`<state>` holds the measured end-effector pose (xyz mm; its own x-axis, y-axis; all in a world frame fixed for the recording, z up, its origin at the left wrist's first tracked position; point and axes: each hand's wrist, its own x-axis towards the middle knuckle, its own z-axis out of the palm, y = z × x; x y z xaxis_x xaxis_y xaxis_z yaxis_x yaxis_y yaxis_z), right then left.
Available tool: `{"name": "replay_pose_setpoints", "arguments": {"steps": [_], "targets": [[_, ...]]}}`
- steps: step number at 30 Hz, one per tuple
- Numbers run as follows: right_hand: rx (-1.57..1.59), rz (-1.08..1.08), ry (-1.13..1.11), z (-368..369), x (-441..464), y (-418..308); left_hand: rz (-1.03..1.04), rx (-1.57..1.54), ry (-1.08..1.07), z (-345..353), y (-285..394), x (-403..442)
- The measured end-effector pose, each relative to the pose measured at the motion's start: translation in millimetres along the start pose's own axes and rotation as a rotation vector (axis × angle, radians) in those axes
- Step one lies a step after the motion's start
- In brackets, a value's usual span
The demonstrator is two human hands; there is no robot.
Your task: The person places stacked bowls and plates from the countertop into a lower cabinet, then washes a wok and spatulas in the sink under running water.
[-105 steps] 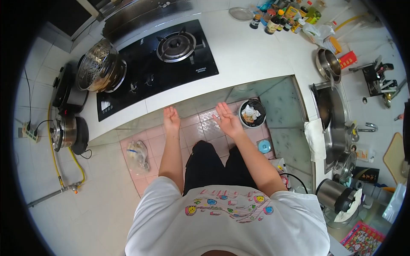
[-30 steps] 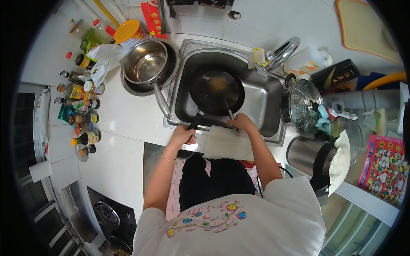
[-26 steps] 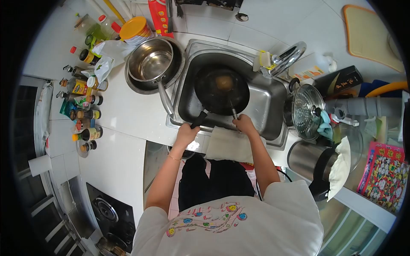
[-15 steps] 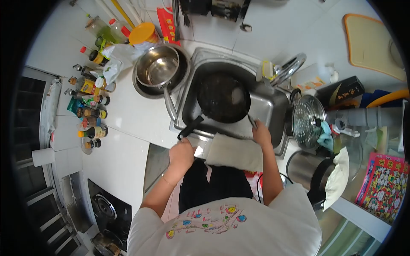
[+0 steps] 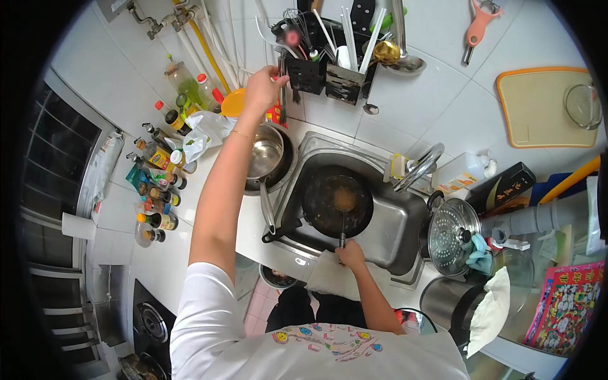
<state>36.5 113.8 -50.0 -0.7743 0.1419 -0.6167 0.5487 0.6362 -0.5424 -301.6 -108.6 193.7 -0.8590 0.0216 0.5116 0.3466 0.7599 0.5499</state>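
My right hand (image 5: 350, 254) is closed around the handle of a long-handled tool (image 5: 343, 223). Its round brownish head rests inside the dark wok (image 5: 321, 209), which lies in the steel sink (image 5: 389, 237). The wok's black handle (image 5: 282, 230) points toward the sink's front left corner, with no hand on it. Up by the wall, my left hand (image 5: 261, 92) has its fingers bent around a slim hanging metal utensil (image 5: 282, 95), beside the black utensil rack (image 5: 306, 75). A light cloth (image 5: 328, 278) hangs over the sink's front edge.
Stacked steel pots (image 5: 266, 155) stand left of the sink beneath my left forearm. Bottles and jars (image 5: 161, 158) line the counter's far left. The faucet (image 5: 423, 166) rises behind the sink. A lidded steamer pot (image 5: 453, 235) and a steel kettle (image 5: 443, 303) are at the right.
My left hand has let go of the wok handle and moved up to the rack. The tool's head has shifted within the wok, with my right hand still on it. The view has tilted toward the wall.
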Motion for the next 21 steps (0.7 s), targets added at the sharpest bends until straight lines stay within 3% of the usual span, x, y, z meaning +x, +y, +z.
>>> {"name": "replay_pose_setpoints", "arguments": {"steps": [4, 9, 12, 16, 21], "targets": [[-0.114, -0.051, 0.066, 17.1, 13.6, -9.1, -0.084, -0.097, -0.057, 4.0, -5.3, 4.2], [-0.100, -0.035, 0.029, 27.7, 26.1, -4.5, -0.010, -0.178, 0.063, -5.9, -12.9, 9.1], [-0.061, -0.086, 0.213, 27.3, 34.8, -4.7, -0.030, -0.273, -0.009, -14.9, -20.2, 13.6], [0.291, -0.554, 0.330, 1.8, 74.3, -43.2, -0.035, -0.344, -0.037, -19.5, -26.4, 9.2], [0.612, -0.609, 0.160, -63.4, 42.2, -134.3, -0.043, -0.265, -0.018, -56.6, 38.4, -65.9]]}}
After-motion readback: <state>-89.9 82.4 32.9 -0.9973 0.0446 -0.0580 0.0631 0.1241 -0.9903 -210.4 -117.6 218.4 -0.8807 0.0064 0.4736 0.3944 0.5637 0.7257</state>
